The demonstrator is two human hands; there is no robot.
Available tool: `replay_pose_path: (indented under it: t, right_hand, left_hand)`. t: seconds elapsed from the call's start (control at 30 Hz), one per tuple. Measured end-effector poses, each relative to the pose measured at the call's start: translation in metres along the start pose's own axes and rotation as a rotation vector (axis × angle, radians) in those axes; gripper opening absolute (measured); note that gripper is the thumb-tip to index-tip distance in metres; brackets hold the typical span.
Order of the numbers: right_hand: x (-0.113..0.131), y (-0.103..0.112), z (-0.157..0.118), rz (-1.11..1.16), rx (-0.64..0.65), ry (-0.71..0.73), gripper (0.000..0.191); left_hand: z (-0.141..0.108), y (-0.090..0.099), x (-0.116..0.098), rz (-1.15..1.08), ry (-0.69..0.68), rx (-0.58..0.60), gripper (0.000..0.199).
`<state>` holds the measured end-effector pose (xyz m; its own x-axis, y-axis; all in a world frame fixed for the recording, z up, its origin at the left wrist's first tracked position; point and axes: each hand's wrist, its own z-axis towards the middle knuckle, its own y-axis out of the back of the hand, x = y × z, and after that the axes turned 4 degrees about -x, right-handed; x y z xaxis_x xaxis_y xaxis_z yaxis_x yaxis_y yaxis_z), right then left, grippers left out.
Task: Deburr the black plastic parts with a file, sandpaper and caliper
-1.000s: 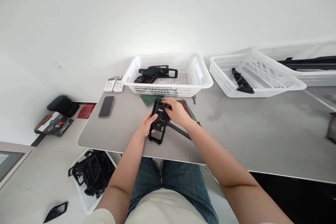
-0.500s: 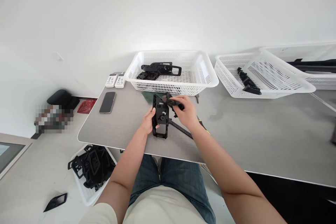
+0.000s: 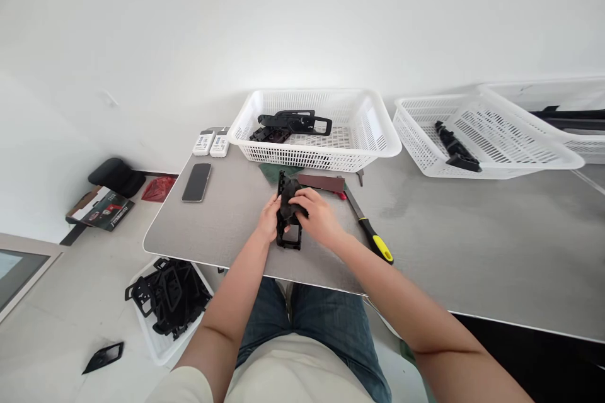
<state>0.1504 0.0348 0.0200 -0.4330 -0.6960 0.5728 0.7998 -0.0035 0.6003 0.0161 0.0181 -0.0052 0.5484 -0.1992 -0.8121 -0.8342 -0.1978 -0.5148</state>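
My left hand (image 3: 269, 219) and my right hand (image 3: 319, 217) meet at the middle of the grey table (image 3: 222, 242), both closed around a black plastic frame (image 3: 289, 237). Its upper part is largely hidden by my fingers. A dark, soft-looking piece (image 3: 289, 204) lies over it under my right fingers, though its material is unclear. Just beyond my right hand lie a dark red sanding block (image 3: 321, 182) and a steel-bladed tool with a yellow-and-black handle (image 3: 373, 239). A green cloth (image 3: 275, 171) lies near the frame's far end.
A white plastic basket (image 3: 314, 160) holding black parts stands at the table's back. Further right are stacked, tilted white baskets (image 3: 425, 138). A phone (image 3: 196, 182) and two white boxes (image 3: 210, 143) sit at the left. A white crate (image 3: 165, 321) of black frames sits on the floor.
My right hand has moved left and down onto the frame, closing with my left hand around it. The dark piece now lies over the frame's top. The yellow-handled tool shows more fully.
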Motion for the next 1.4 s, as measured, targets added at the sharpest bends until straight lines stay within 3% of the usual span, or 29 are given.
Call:
replay_pose_path:
  t: [0.1, 0.17, 0.3, 0.37, 0.43, 0.5, 0.67, 0.73, 0.8, 0.97, 1.1, 1.27, 1.4]
  right_hand:
    - [0.007, 0.003, 0.000, 0.103, 0.141, 0.022, 0.024]
    - [0.009, 0.012, 0.004, 0.185, 0.135, -0.045, 0.023]
    - [0.006, 0.024, 0.029, 0.139, -0.263, -0.282, 0.027]
    - [0.001, 0.021, 0.042, 0.110, -0.201, -0.222, 0.023]
    - [-0.006, 0.015, 0.051, 0.128, 0.012, -0.120, 0.024]
    - [-0.017, 0.012, 0.055, 0.105, 0.117, -0.113, 0.028]
    - [-0.041, 0.024, 0.056, -0.082, -0.015, -0.363, 0.025]
    - [-0.035, 0.027, 0.056, -0.088, -0.108, -0.333, 0.027]
    - [-0.020, 0.023, 0.055, -0.086, -0.098, -0.201, 0.027]
    - [0.016, -0.002, 0.046, -0.394, 0.298, 0.103, 0.023]
    - [0.028, -0.014, 0.024, -0.543, 0.415, 0.225, 0.021]
    - [0.029, -0.015, -0.003, -0.387, 0.467, 0.159, 0.024]
    - [0.021, -0.014, -0.001, -0.235, 0.267, 0.013, 0.028]
  left_hand:
    - [-0.001, 0.000, 0.000, 0.000, -0.015, -0.026, 0.042]
    - [-0.001, -0.001, -0.001, -0.001, -0.016, -0.022, 0.041]
    - [-0.001, -0.004, 0.000, 0.011, 0.009, 0.023, 0.044]
    - [-0.001, -0.004, 0.000, 0.019, 0.015, 0.032, 0.045]
    - [-0.001, -0.003, 0.000, 0.018, 0.009, 0.031, 0.046]
    - [-0.001, -0.002, 0.000, 0.015, 0.010, 0.026, 0.045]
    - [0.001, -0.001, -0.002, -0.001, 0.025, -0.023, 0.039]
    - [0.002, -0.002, -0.002, -0.001, 0.056, -0.010, 0.040]
    - [0.002, -0.004, -0.001, -0.019, 0.081, 0.030, 0.045]
    - [0.001, -0.005, -0.001, -0.142, 0.089, 0.025, 0.068]
    - [0.001, -0.004, -0.004, -0.214, 0.038, -0.061, 0.068]
    - [0.006, -0.002, -0.006, -0.228, -0.036, -0.097, 0.059]
    - [0.010, -0.002, 0.000, -0.251, -0.066, -0.140, 0.038]
